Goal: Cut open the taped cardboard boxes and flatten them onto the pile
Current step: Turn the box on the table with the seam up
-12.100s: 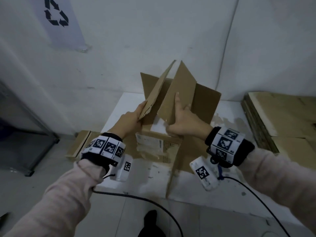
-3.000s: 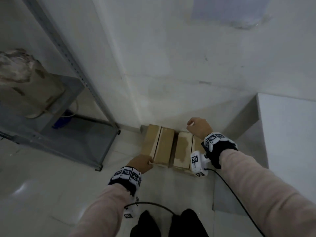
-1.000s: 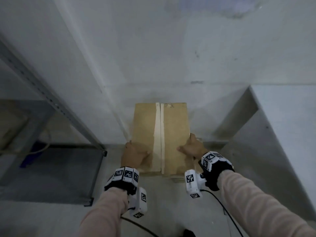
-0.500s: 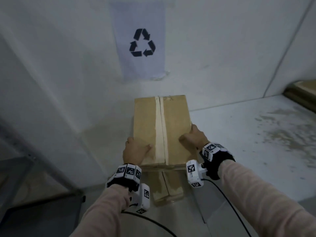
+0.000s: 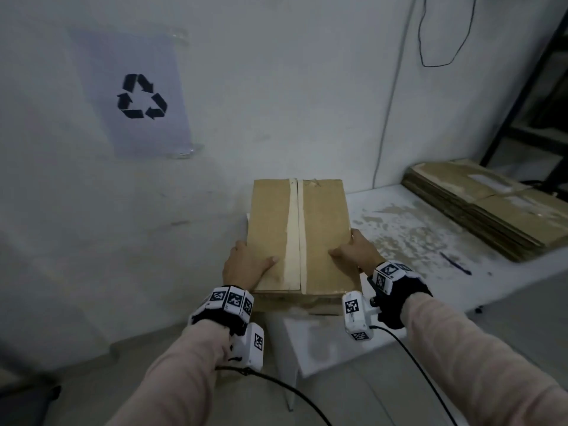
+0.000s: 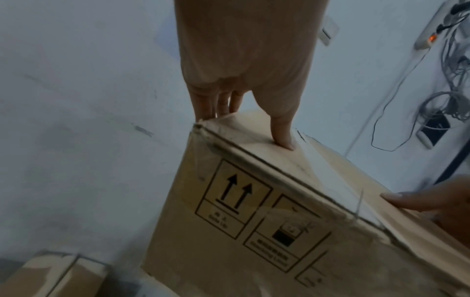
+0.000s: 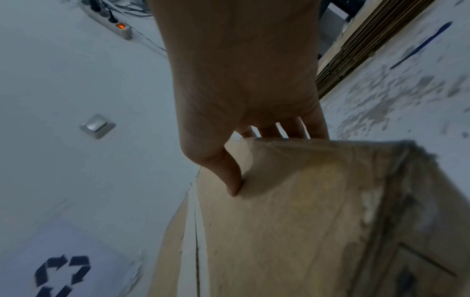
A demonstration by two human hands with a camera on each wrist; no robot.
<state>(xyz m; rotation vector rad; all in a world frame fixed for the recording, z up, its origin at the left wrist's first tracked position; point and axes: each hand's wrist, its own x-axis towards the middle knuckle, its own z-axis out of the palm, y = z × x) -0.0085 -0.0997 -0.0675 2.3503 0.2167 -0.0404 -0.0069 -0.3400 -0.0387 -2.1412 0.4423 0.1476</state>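
The left hand (image 5: 246,265) grips the left side of the taped box (image 5: 301,235); its thumb lies flat on the top and its fingers (image 6: 211,104) wrap down over the side edge; the right hand (image 5: 353,253) grips the right side the same way, thumb on top and fingers (image 7: 292,128) curled over the edge; the box sits at the near left corner of the white tabletop (image 5: 415,241), though I cannot tell if it rests there or is just above it; a strip of pale tape (image 5: 292,235) runs down the middle of the top, from the near edge to the far edge, and it is not cut yet; the box looks stiff and dry, and I think it is light, since two hands at the sides hold it level; the shiny tape may be a bit slippery, so the bare brown sides are the best place to hold; the flaps will likely bend easily once the tape is cut; farther right on the tabletop lies a thin blue thing (image 5: 455,262), maybe a pen or a cutter, too small to tell; at the far right edge is the pile of flat cardboard (image 5: 491,204); down on the floor, another box (image 6: 50,277) waits; on the wall behind hangs a recycling sign (image 5: 141,96).
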